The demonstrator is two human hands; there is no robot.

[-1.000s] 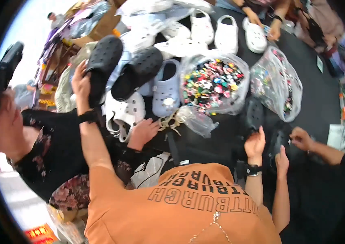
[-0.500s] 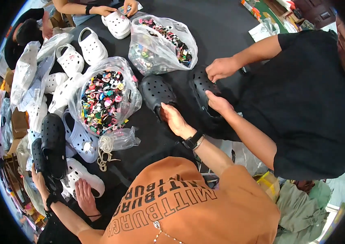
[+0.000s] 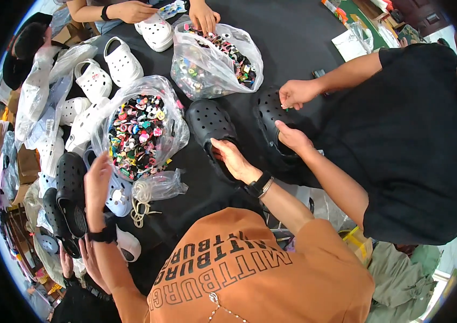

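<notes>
Black cloth is covering the table (image 3: 293, 32), and clogs and bags are crowding its left half.

Head view: the right hand (image 3: 231, 157) is reaching forward to a black clog (image 3: 209, 121) that is lying sole down near the middle of the table, toe pointing away from the person. The fingers (image 3: 219, 146) are curling over the heel rim, with the thumb seeming to press from the near side, so the hand is gripping the clog at its back edge; most of the shoe is lying beyond the fingertips.

The left hand (image 3: 96, 176) is hovering with fingers stretched and loose, holding nothing I can make out, just beside a clear bag (image 3: 142, 134) full of coloured charms and above a pale clog (image 3: 118, 196). A coil of cord (image 3: 141, 196) is lying near it.

The black clog is looking like moulded foam: probably light, springy rather than stiff, and not slippery. The heel rim or the side walls are seeming the best places to take it, since the holed top is flexing easily.

To the right, a co-worker in black is working both hands (image 3: 294, 94) on a second black clog (image 3: 269, 110). A second charm bag (image 3: 215, 59) and white clogs (image 3: 123, 62) are sitting farther back.
</notes>
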